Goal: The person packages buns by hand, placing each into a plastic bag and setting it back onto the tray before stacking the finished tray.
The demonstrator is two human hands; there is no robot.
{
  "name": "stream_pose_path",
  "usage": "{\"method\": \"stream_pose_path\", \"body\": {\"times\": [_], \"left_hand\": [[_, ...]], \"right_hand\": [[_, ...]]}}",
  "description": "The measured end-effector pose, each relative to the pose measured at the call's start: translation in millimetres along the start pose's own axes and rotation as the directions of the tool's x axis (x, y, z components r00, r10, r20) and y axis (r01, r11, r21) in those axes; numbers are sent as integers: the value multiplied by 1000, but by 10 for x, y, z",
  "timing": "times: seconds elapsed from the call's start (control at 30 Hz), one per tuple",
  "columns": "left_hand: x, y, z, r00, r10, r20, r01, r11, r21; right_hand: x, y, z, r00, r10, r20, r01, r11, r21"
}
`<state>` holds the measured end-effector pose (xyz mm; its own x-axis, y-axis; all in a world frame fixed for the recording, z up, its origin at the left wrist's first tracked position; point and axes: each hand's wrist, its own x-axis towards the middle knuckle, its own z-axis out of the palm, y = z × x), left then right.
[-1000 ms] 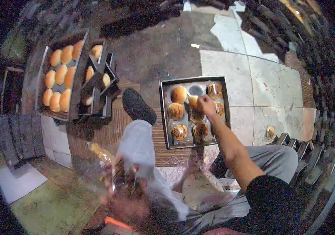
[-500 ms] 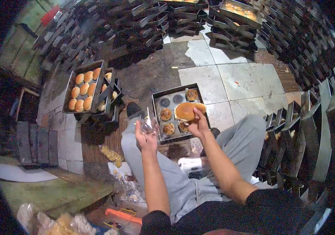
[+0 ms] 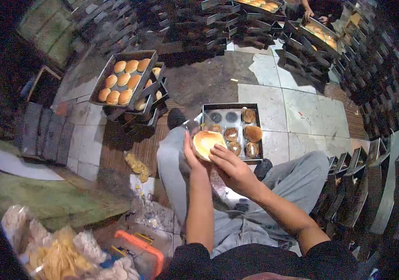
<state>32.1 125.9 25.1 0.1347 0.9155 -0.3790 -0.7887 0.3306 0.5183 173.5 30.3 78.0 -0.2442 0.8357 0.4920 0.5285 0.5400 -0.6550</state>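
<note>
In front of my chest, a round golden bun (image 3: 205, 141) is held between both hands, its pale side edge showing. My left hand (image 3: 191, 151) cups it from the left, with a clear plastic bag (image 3: 191, 124) at its fingertips. From the right, my right hand (image 3: 231, 167) grips the bun with its fingers bent over the near edge. How far the bun is inside the bag cannot be made out. Just beyond the hands is a dark metal tray (image 3: 229, 106) with several brown-topped buns (image 3: 231, 134) and one plain golden bun (image 3: 253, 134).
Stacked trays of golden buns (image 3: 123, 80) stand left. Dark trays (image 3: 372, 186) line the right side. At the far right, another person's hands (image 3: 308, 14) are by a bun tray (image 3: 321, 33). An orange-rimmed box (image 3: 155, 254) and filled plastic bags (image 3: 59, 252) are at lower left.
My right hand has brought the bun left from above the tray to my left hand, which held the clear bag. The view has shifted, and another person's hands now show at the far right.
</note>
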Motion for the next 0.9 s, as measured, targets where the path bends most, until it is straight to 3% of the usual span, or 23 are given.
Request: {"method": "stream_pose_path", "body": {"times": [0.07, 0.1, 0.17, 0.23, 0.27, 0.3, 0.37, 0.4, 0.43, 0.47, 0.5, 0.53, 0.57, 0.6, 0.63, 0.7, 0.77, 0.8, 0.83, 0.87, 0.9], "left_hand": [[-265, -230, 382, 968, 183, -169, -168, 981, 97], [-216, -313, 268, 976, 161, -149, -151, 986, 74], [-43, -477, 14, 972, 223, 68, -225, 974, 26], [60, -338, -154, 980, -62, 190, 114, 954, -279], [148, -416, -161, 996, -87, 13, 87, 977, -197], [196, -499, -256, 989, -66, 135, 94, 972, -215], [287, -644, -449, 987, -128, 94, 137, 986, -94], [101, -521, -197, 988, -39, 149, 38, 999, 11], [56, -430, -50, 997, -40, 69, 46, 995, -91], [108, -387, -85, 1000, -22, 15, 24, 991, -133], [152, -303, -147, 999, -6, -41, -1, 985, -172], [108, -167, -124, 992, -48, -117, 33, 991, -128], [53, -38, -112, 994, -89, -62, 81, 988, -133], [-127, 68, 38, 997, -67, -29, 64, 993, -95], [-341, 194, 194, 999, -44, 3, 44, 998, -54], [-776, 296, 189, 970, -20, 244, -3, 995, 97], [-1240, 318, 40, 993, -32, 112, -1, 958, 286], [-1463, 479, -122, 993, -122, 2, 110, 905, 412], [-1561, 674, -44, 993, -114, 3, 102, 901, 422], [-1644, 885, 77, 953, -155, -260, 303, 471, 828], [-1694, 996, 154, 871, -27, -491, 485, -122, 866]], "right_hand": [[66, 162, 73, 994, 110, 0, -110, 994, -25], [89, 280, 138, 985, 170, -11, -170, 983, -70], [94, 285, 152, 977, 202, 73, -201, 979, -19], [139, 133, 103, 936, 313, 162, -324, 945, 46], [172, 90, 145, 905, 402, 140, -421, 895, 147], [185, 66, 185, 864, 486, 131, -503, 825, 257], [160, 103, 109, 825, 542, 161, -565, 781, 265], [164, 53, -59, 837, 385, 389, -509, 809, 295], [153, 27, -209, 784, 196, 589, -457, 825, 333], [164, 45, -338, 599, -13, 801, -594, 663, 456], [145, 48, -442, 387, -285, 877, -741, 470, 480], [54, 58, -471, 422, -155, 893, -796, 407, 447], [-33, 96, -468, 615, 204, 761, -740, 481, 470], [-70, 131, -395, 828, 399, 395, -539, 763, 358], [-68, 121, -295, 925, 374, -65, -367, 926, 90], [-23, -49, -261, 955, 298, -16, -287, 933, 219], [-68, -130, -142, 977, 208, 43, -209, 908, 364], [-90, -172, -70, 972, 233, 12, -213, 865, 454], [-90, -197, -13, 966, 259, -17, -210, 816, 539], [-82, -168, 64, 967, 254, -28, -197, 811, 550], [-46, -154, 124, 955, 294, -36, -227, 803, 551]]}}
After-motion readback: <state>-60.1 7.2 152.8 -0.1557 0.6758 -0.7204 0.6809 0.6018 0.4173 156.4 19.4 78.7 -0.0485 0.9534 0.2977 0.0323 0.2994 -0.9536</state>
